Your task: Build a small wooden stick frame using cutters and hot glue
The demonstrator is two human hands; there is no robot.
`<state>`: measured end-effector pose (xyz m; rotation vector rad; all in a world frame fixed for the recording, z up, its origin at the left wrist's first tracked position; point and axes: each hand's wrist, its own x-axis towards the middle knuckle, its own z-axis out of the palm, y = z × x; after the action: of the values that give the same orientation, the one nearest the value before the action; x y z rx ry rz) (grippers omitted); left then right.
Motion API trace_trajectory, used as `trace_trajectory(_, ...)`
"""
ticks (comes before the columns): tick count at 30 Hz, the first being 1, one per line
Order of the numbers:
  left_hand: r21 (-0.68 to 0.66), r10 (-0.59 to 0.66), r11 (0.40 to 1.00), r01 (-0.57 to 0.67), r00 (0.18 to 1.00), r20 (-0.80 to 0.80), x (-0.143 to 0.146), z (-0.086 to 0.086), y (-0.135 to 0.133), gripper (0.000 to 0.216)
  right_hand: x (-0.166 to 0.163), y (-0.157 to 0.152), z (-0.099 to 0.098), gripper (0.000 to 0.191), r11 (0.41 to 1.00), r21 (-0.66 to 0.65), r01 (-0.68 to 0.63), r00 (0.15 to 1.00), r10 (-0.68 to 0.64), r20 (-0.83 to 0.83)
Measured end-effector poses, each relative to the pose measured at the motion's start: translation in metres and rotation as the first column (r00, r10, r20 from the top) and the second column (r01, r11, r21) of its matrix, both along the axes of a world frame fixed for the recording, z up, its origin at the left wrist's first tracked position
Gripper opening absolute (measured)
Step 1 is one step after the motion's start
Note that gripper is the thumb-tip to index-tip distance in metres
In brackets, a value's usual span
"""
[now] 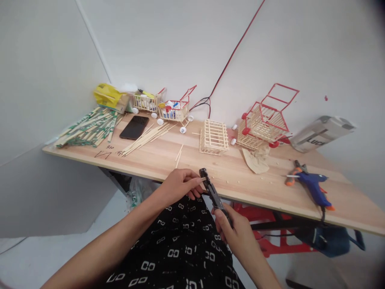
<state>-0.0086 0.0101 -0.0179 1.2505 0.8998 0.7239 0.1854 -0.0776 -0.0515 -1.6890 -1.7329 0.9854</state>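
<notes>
My right hand is wrapped round the handle of a black hand tool, perhaps a cutter; its exact kind is unclear. The tool tilts up and to the left at the table's front edge, above my lap. Between thumb and fingers, my left hand pinches a thin wooden stick. Only a short tip shows, against the head of the tool. Past the hands, two loose sticks lie on the table, with a slatted stick basket behind them.
The wooden table meets a pale wall. Wrapped chopsticks, a phone and bare sticks lie left. Small stick carts stand behind. At right are a red-framed cart, crumpled paper and a blue glue gun.
</notes>
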Motion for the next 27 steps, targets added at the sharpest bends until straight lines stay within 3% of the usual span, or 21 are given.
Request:
trace_trajectory(10,0.076,0.029,0.997,-0.024,0.997,-0.067,0.001,0.001,-0.002,0.018,-0.007,-0.003,-0.001,0.04,1.0,0.011,-0.008,1.0,0.008,0.03)
trace_trajectory(27,0.148,0.013,0.989,0.011,0.988,-0.157,0.012,0.002,-0.005,0.017,-0.006,-0.005,-0.013,0.044,0.999,-0.049,0.016,0.994,-0.021,-0.107)
